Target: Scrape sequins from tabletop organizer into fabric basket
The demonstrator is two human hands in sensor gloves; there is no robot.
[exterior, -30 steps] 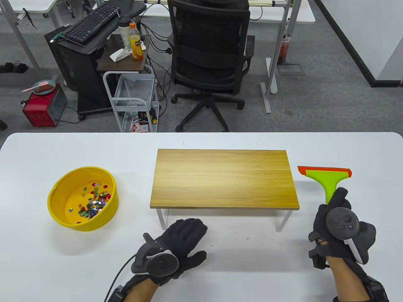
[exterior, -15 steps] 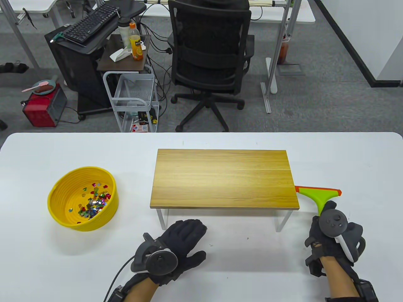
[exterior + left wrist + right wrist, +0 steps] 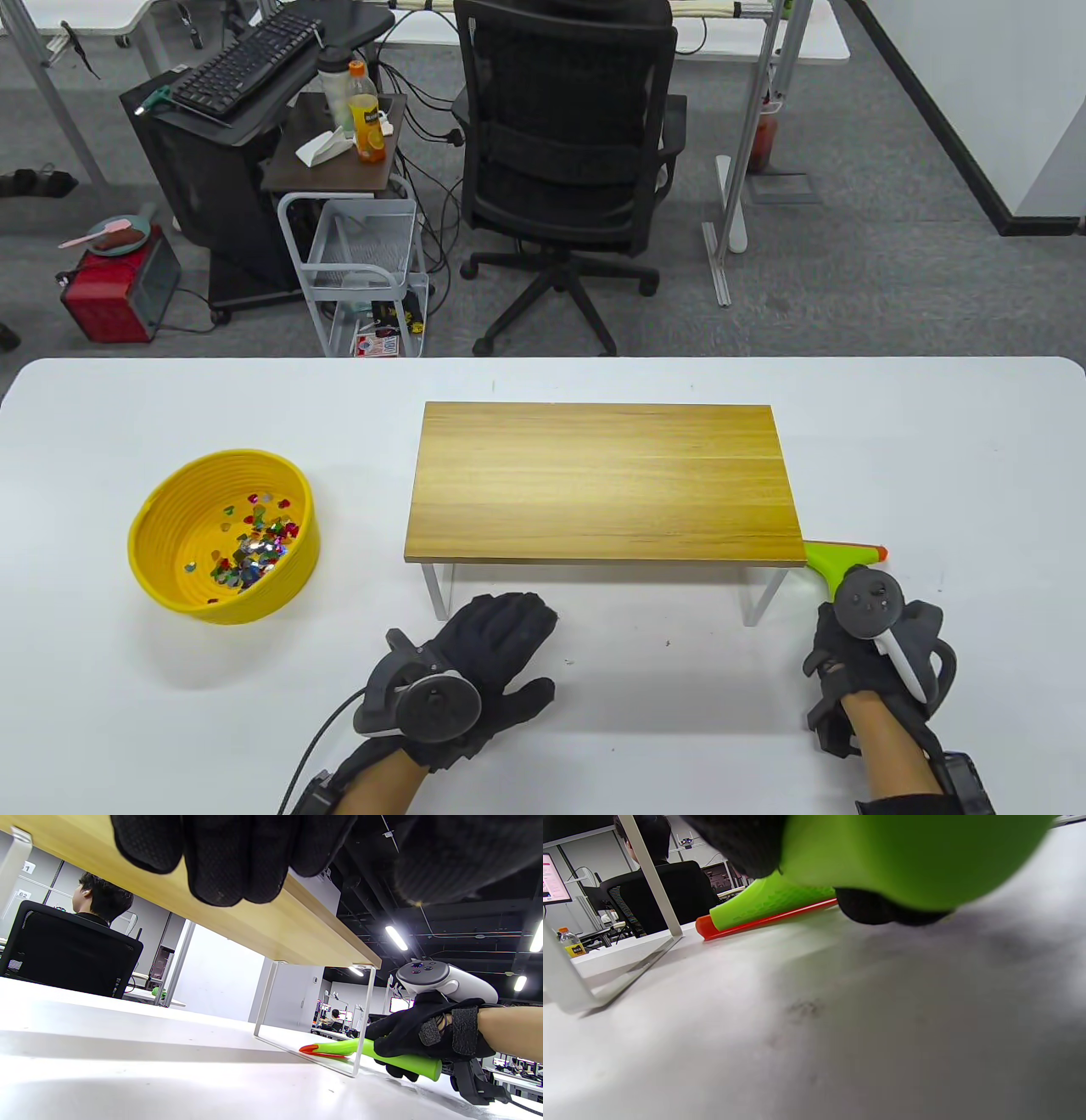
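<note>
The wooden tabletop organizer (image 3: 604,482) stands mid-table on white legs, its top bare. The yellow fabric basket (image 3: 148,543) at the left holds several coloured sequins (image 3: 253,539). My right hand (image 3: 874,649) grips the handle of the green scraper (image 3: 836,559) with an orange blade, low by the organizer's right front corner; part of the blade is hidden under the organizer. In the left wrist view the scraper (image 3: 382,1054) lies close to the tabletop beside the leg. My left hand (image 3: 484,658) rests flat on the table in front of the organizer, holding nothing.
The white table (image 3: 127,705) runs to the view's bottom edge. The organizer's white legs (image 3: 437,590) stand just ahead of my left hand. A black office chair (image 3: 564,161) and a cart stand beyond the far edge.
My right hand has drawn the scraper toward me and down, from beside the organizer's right edge to low by its right front corner. The left hand has not moved.
</note>
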